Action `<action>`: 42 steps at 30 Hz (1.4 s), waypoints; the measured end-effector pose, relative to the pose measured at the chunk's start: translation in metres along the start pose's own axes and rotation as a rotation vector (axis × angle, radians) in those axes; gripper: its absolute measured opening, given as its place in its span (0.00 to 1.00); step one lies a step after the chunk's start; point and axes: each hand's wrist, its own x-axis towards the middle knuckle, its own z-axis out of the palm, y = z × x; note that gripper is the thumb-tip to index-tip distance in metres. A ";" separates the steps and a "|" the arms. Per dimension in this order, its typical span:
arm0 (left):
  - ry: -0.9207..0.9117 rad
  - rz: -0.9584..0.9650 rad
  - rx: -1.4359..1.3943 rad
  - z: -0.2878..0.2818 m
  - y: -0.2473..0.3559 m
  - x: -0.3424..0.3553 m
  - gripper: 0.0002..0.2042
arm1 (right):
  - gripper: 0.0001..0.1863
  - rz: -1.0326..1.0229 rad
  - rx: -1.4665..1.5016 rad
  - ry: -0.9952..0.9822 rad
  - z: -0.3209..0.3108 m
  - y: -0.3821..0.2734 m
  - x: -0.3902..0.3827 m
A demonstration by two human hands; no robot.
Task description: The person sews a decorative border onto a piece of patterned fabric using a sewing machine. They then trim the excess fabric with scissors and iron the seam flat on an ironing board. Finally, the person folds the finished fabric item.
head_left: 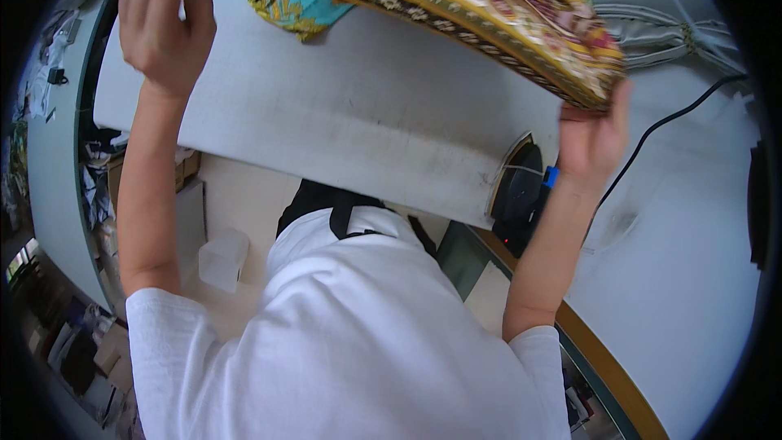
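Seen from above, a person in a white T-shirt [366,342] stretches a patterned, gold-bordered cloth [456,4] between two hands over a pale counter [326,90]. The cloth spans roughly 11 to 2 o'clock, its upper part cut off by the frame. Its long, banded border slants down to the right, so the right end sits lower and nearer the body.

The left hand [167,28], at 10 o'clock, has its grip clamped on the border's left end; from there the cloth runs toward 3 to 4 o'clock. The right hand [592,143], between 2 and 3 o'clock, appears clamped on the other end, though blur hides the exact hold.

A dark iron [519,187] stands at 3 o'clock, nearest the right hand. A teal-and-yellow fabric piece [301,12] shows at 11 o'clock, below the border; whether it joins the cloth is unclear.
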 end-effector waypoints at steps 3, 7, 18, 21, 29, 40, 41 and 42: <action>-0.354 -0.007 -0.040 -0.038 0.046 -0.053 0.16 | 0.18 0.192 0.083 -0.012 -0.069 0.065 -0.004; -0.610 -0.125 -0.132 -0.039 0.106 -0.143 0.20 | 0.18 0.270 0.002 0.206 -0.122 0.138 -0.014; -0.797 -0.262 -0.112 -0.041 0.147 -0.202 0.21 | 0.18 0.289 -0.205 0.369 -0.146 0.165 -0.029; -0.774 -0.389 -0.102 -0.042 0.153 -0.203 0.20 | 0.20 0.452 -0.369 0.353 -0.150 0.141 -0.053; -0.631 -0.667 -0.140 -0.038 0.186 -0.190 0.14 | 0.26 -0.297 -1.795 0.089 -0.176 0.005 -0.108; -0.755 -0.416 -0.510 -0.001 0.233 -0.155 0.14 | 0.17 0.411 -1.369 0.022 -0.140 0.008 -0.130; -0.747 -0.438 -0.538 0.005 0.231 -0.151 0.12 | 0.18 0.489 -1.436 -0.028 -0.136 0.008 -0.135; -0.817 -0.426 -0.599 0.016 0.227 -0.147 0.11 | 0.18 0.362 -1.525 -0.147 -0.128 0.017 -0.139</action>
